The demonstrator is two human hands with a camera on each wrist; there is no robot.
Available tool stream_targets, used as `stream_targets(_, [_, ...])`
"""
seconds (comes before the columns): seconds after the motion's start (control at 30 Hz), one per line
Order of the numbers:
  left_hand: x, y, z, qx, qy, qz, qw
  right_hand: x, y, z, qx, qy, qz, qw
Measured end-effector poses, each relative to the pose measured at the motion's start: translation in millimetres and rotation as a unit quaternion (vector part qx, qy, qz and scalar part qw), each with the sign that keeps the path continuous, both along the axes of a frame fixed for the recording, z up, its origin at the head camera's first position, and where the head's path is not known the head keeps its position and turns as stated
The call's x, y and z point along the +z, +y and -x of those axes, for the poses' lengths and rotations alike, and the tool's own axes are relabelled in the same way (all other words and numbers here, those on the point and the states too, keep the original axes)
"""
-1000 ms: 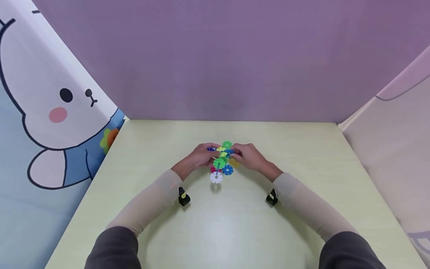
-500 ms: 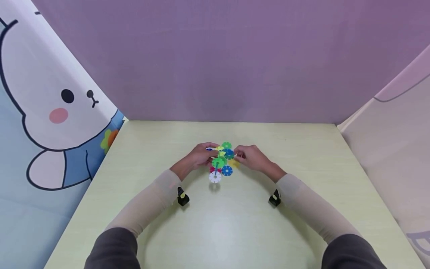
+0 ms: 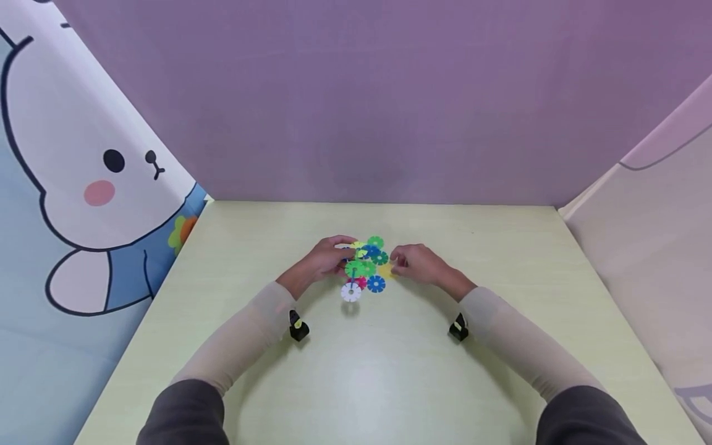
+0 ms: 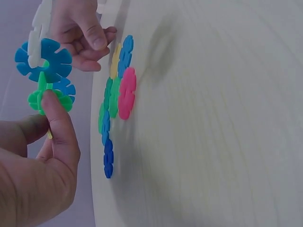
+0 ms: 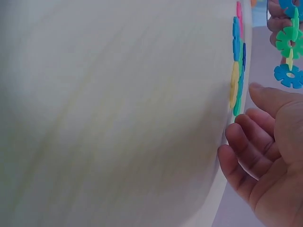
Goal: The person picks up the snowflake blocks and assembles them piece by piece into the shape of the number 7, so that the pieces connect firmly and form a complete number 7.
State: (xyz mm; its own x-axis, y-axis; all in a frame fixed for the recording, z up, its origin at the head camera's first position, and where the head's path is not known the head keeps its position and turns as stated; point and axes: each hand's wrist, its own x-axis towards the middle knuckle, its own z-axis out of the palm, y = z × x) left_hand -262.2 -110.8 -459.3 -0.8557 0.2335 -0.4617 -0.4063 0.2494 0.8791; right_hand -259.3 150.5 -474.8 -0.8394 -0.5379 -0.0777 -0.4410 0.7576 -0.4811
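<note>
Plainly, the person's left hand (image 4: 47,172) pinched a cluster of interlocked white, blue and green plastic flower-shaped discs (image 4: 57,60) between thumb and fingers, above the pale wood-grain table (image 4: 218,123). Just beside it, the right hand (image 5: 279,142) hung loosely curled, thumb apart from the fingers. Below lay a flat pink notched plastic disc (image 4: 127,93) and a yellow notched plastic disc (image 5: 234,85).

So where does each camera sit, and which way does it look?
Head: on the person's head, facing forward and down at the table; left hand, right hand, sleeves show.
Left wrist: worn there, looking past the left hand's toy over the table; both hands show.
Right wrist: worn there, looking over the table; right hand shows large, left partly.
Both wrist views share the pink disc.
</note>
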Motion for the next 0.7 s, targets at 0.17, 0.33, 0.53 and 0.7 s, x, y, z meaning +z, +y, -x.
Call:
stream_targets(0.17, [0.8, -3.6, -0.2, 0.004, 0.0, 0.002, 1.0, -2.6, -1.2, 1.1, 0.003, -0.002, -0.012, 0.9999])
stream_targets(0.33, [-1.6, -4.6, 1.0, 0.003, -0.001, 0.012, 0.9999, -5.8, -2.2, 2.0, 0.002, -0.003, -0.022, 0.9997])
stream_targets(0.53, [-2.4, -4.0, 2.6, 0.003, -0.004, 0.016, 0.9999, -9.0, -1.1, 2.3, 0.0, -0.005, -0.034, 0.9994])
stream_targets(0.7, [-1.5, -3.7, 3.3, 0.002, -0.003, 0.01, 0.9999, -9.2, -0.5, 1.5, -0.004, -0.008, -0.031, 0.9995])
